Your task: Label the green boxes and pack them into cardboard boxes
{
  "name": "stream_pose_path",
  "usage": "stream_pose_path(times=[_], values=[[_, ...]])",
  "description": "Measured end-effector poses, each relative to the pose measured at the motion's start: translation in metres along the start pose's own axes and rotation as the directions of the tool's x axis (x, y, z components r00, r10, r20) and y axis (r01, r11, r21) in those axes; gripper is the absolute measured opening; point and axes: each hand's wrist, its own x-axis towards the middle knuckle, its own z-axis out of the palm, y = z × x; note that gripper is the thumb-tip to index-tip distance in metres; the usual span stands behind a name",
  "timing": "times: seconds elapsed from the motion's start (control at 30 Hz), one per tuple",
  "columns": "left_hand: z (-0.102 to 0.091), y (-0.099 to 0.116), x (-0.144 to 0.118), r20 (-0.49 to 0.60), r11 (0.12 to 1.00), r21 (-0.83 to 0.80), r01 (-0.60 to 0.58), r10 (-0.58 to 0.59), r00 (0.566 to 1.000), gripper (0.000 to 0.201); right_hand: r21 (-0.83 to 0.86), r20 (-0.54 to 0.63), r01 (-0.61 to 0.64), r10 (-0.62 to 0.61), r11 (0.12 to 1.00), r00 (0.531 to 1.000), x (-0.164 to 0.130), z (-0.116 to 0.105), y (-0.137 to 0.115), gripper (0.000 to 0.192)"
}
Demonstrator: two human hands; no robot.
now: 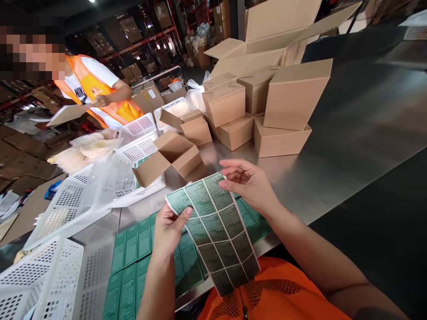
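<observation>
A sheet of green printed labels [216,229] is held up over the near edge of a steel table [333,160]. My left hand [168,233] grips its left edge, thumb on top. My right hand [248,182] pinches the sheet's far right corner with its fingertips. More green label sheets [133,262] lie flat on the table under and to the left of the held sheet. An open small cardboard box [170,155] lies just beyond the sheet.
Closed brown boxes [267,106] are stacked at the table's middle, with a large open carton [267,40] behind. White perforated plastic baskets [60,249] crowd the left side. A person in an orange vest [96,89] stands at the far left holding cardboard.
</observation>
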Motion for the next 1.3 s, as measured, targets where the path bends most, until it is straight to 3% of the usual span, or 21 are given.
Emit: stream_pose_path(times=[0.13, 0.23, 0.37, 0.53, 0.63, 0.73, 0.83, 0.97, 1.07, 1.17, 1.23, 1.27, 1.3], values=[[0.0, 0.0, 0.0, -0.011, 1.0, -0.03, -0.008, 0.008, 1.0, 0.034, -0.037, 0.016, 0.02, -0.019, 0.999, 1.0, 0.001, 0.0, -0.001, 0.042], [0.003, 0.002, 0.0, -0.033, 0.998, -0.061, 0.016, -0.019, 0.999, 0.032, -0.21, 0.036, 0.081, -0.076, 0.974, 0.996, 0.002, 0.0, -0.002, 0.034], [0.005, 0.009, 0.005, -0.149, 0.99, -0.135, -0.036, 0.015, 0.989, 0.026, -0.493, 0.07, 0.145, -0.127, 0.858, 0.989, 0.002, 0.002, 0.0, 0.024], [0.0, 0.014, 0.013, -0.25, 0.981, -0.185, -0.064, 0.016, 0.968, 0.028, -0.633, 0.085, 0.203, -0.194, 0.747, 0.977, 0.004, 0.01, 0.011, 0.005], [-0.004, 0.015, 0.016, -0.267, 0.981, -0.189, -0.038, -0.014, 0.964, 0.029, -0.667, 0.054, 0.2, -0.221, 0.718, 0.974, 0.007, 0.016, 0.02, 0.017], [-0.009, 0.017, 0.018, -0.296, 0.985, -0.17, -0.023, -0.029, 0.955, 0.031, -0.669, 0.018, 0.129, -0.158, 0.732, 0.987, 0.012, 0.02, 0.027, 0.022], [-0.014, 0.02, 0.018, -0.311, 0.99, -0.139, -0.021, -0.023, 0.95, 0.03, -0.59, -0.011, 0.003, -0.011, 0.807, 1.0, 0.019, 0.023, 0.034, 0.016], [-0.021, 0.026, 0.016, -0.284, 0.997, -0.076, -0.033, 0.01, 0.959, 0.027, -0.435, 0.006, -0.184, 0.207, 0.881, 0.978, 0.027, 0.027, 0.039, 0.034], [-0.026, 0.03, 0.014, -0.257, 0.999, -0.045, -0.02, 0.008, 0.966, 0.024, -0.418, 0.028, -0.215, 0.249, 0.883, 0.968, 0.029, 0.03, 0.041, 0.03], [-0.029, 0.031, 0.014, -0.254, 0.999, -0.035, 0.013, -0.021, 0.967, 0.024, -0.522, 0.033, -0.078, 0.112, 0.849, 0.993, 0.025, 0.034, 0.045, 0.016], [-0.031, 0.031, 0.015, -0.275, 0.999, -0.031, 0.03, -0.037, 0.961, 0.024, -0.641, 0.095, 0.184, -0.161, 0.745, 0.982, 0.02, 0.037, 0.049, 0.008], [-0.033, 0.031, 0.016, -0.289, 0.999, -0.034, 0.039, -0.047, 0.956, 0.025, -0.69, 0.168, 0.348, -0.328, 0.634, 0.93, 0.018, 0.037, 0.052, 0.008], [-0.034, 0.03, 0.017, -0.303, 0.998, -0.041, 0.052, -0.062, 0.951, 0.026, -0.713, 0.27, 0.503, -0.471, 0.488, 0.84, 0.015, 0.037, 0.054, 0.011]])
